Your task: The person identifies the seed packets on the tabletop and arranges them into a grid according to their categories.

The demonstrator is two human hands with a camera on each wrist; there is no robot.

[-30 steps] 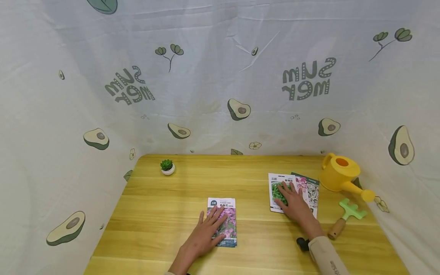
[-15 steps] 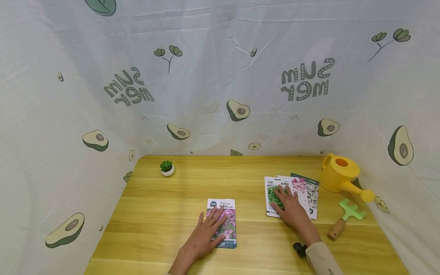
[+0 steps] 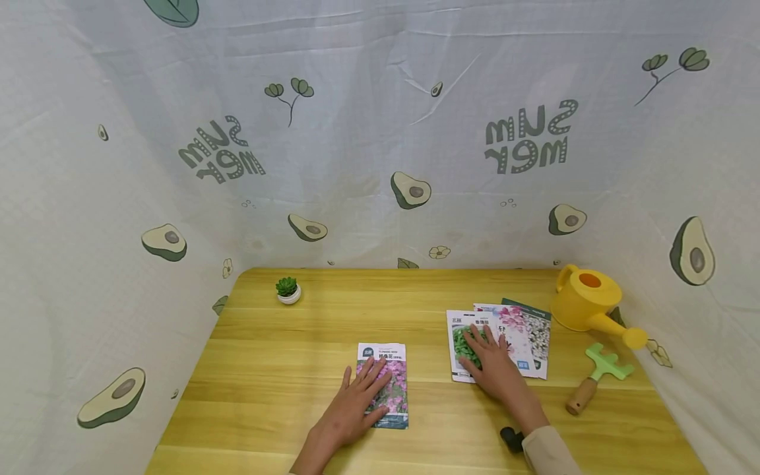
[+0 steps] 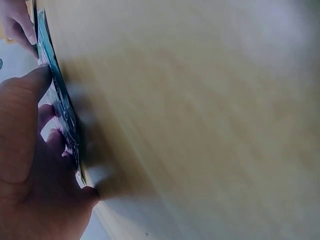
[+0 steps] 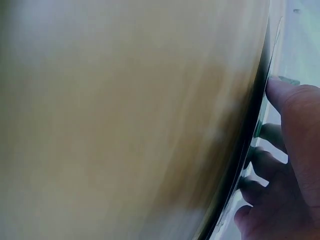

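My left hand (image 3: 355,404) rests with spread, straight fingers on a seed packet with pink-purple flowers (image 3: 396,384) near the middle of the table. In the left wrist view this packet (image 4: 59,95) shows edge-on under the thumb and fingers. On the right, my right hand (image 3: 497,364) lies flat on a seed packet with green leaves (image 3: 461,340). That packet overlaps a pink-flower packet (image 3: 515,333), which in turn partly covers a white-flower packet (image 3: 539,335) with a dark green top. In the right wrist view the right hand's fingers (image 5: 300,120) press along the packet's face.
A yellow watering can (image 3: 584,300) stands at the back right corner. In front of it lies a green hand rake (image 3: 602,369) with a wooden handle. A small potted succulent (image 3: 288,291) sits at the back left. Printed fabric (image 3: 356,132) encloses the table (image 3: 249,389).
My right hand has slid left and slightly toward me, taking the green-leaf packet with it. More of the pink-flower packet now shows. The left hand and its packet have stayed put.
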